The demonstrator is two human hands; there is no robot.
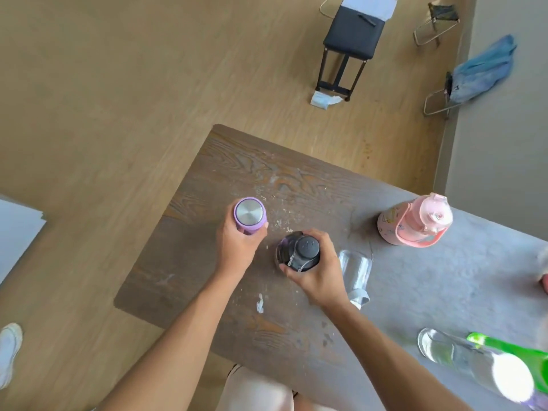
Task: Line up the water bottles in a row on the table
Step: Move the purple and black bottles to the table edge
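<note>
No legible text or labels

black stool (353,37), blue cloth (483,69) on folding chair (439,99).

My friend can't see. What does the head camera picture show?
Seen from above, the left hand holds a purple bottle and the right hand holds a dark bottle on a worn wooden table. A pink bottle stands farther right.

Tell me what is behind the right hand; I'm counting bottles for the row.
A clear bottle stands just beyond the right hand, which grips a dark-capped bottle. The hand and wrist cover the clear bottle's near side.
</note>
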